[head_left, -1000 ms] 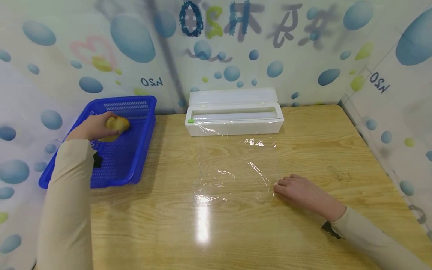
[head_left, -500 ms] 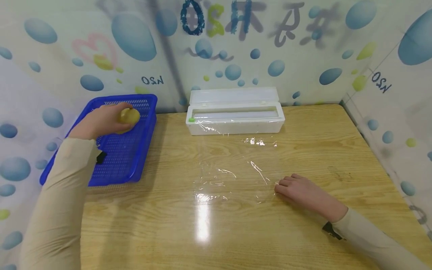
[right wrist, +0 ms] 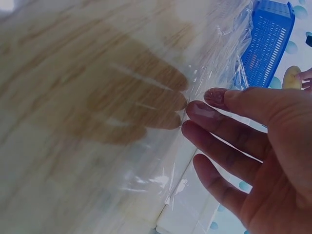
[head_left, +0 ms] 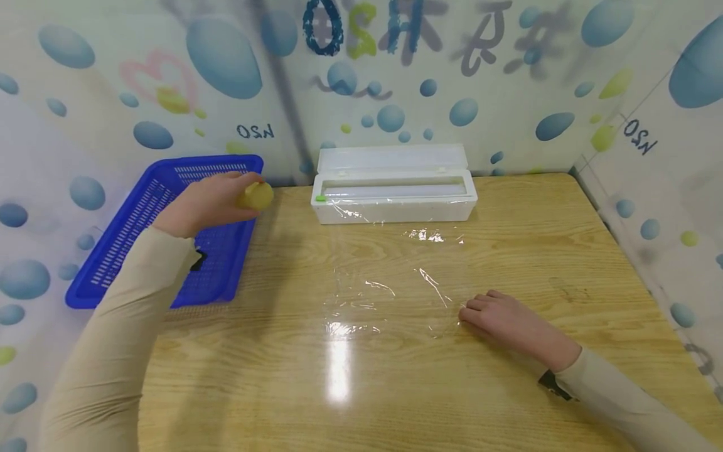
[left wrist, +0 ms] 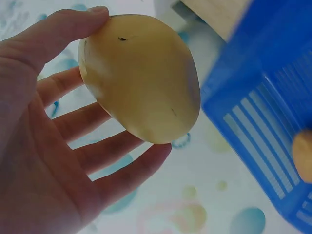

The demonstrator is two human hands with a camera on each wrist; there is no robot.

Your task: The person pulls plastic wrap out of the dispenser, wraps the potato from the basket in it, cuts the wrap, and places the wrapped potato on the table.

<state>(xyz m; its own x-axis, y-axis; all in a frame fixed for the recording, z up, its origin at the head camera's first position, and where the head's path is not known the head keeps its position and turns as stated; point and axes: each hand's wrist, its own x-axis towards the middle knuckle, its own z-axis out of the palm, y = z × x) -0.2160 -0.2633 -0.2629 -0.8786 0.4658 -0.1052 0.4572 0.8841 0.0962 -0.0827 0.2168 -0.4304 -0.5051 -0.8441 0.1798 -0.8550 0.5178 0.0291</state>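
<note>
My left hand (head_left: 211,201) holds a yellow-brown potato (left wrist: 141,78) above the right rim of the blue basket (head_left: 240,270). The thumb lies on its top and the fingers spread along its side. A sheet of clear cling film (head_left: 390,295) stretches over the table from the white dispenser box (head_left: 395,213), whose lid stands up. At the sheet's near right corner is my right hand (head_left: 503,320). In the right wrist view, its thumb and index finger pinch the film edge, the other fingers extended.
Another brownish round thing (left wrist: 303,156) lies in the basket in the left wrist view. The wooden table (head_left: 429,395) runs back to a wall (head_left: 497,81) with blue spots. A second wall (head_left: 678,201) borders its right side.
The left hand has lifted the potato from inside the basket and carried it right, to over the basket's right rim. The right hand and the film stay where they were.
</note>
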